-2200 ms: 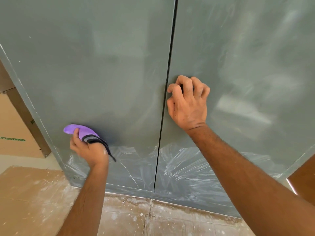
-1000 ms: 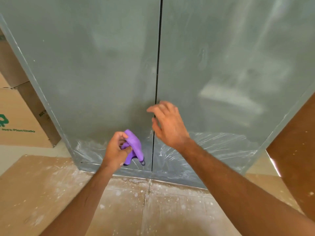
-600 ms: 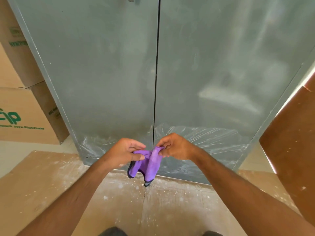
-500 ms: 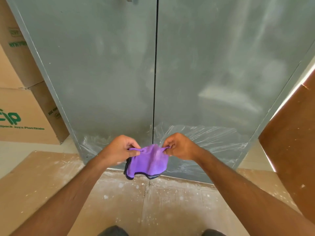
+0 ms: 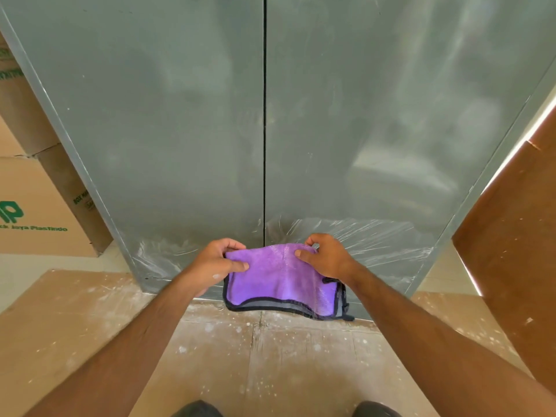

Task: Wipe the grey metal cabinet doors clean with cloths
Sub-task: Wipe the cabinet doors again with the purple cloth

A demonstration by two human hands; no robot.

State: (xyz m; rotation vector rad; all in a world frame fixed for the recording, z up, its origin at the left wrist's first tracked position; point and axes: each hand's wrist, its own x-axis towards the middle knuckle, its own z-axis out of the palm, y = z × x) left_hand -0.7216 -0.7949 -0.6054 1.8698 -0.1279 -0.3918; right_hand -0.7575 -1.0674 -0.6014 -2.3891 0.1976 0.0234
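Observation:
A purple cloth (image 5: pixel 279 278) with a dark grey border hangs spread between both hands, in front of the bottom of the grey metal cabinet. My left hand (image 5: pixel 215 263) pinches its upper left corner. My right hand (image 5: pixel 329 258) pinches its upper right edge. The left cabinet door (image 5: pixel 156 121) and the right cabinet door (image 5: pixel 376 115) are shut, with a dark gap between them. Both doors look smeared and dusty. Clear plastic film (image 5: pixel 355 239) clings to their lower part. The cloth is off the doors.
Stacked cardboard boxes (image 5: pixel 33 218) with green print stand left of the cabinet. A brown wooden panel (image 5: pixel 511 251) stands at the right. Dusty cardboard sheets (image 5: pixel 240 350) cover the floor. The tips of my shoes (image 5: pixel 195 410) show at the bottom edge.
My left hand took the cloth off the left door and my right hand left the door gap. Both hands met low in front of the cabinet and spread the cloth out wide.

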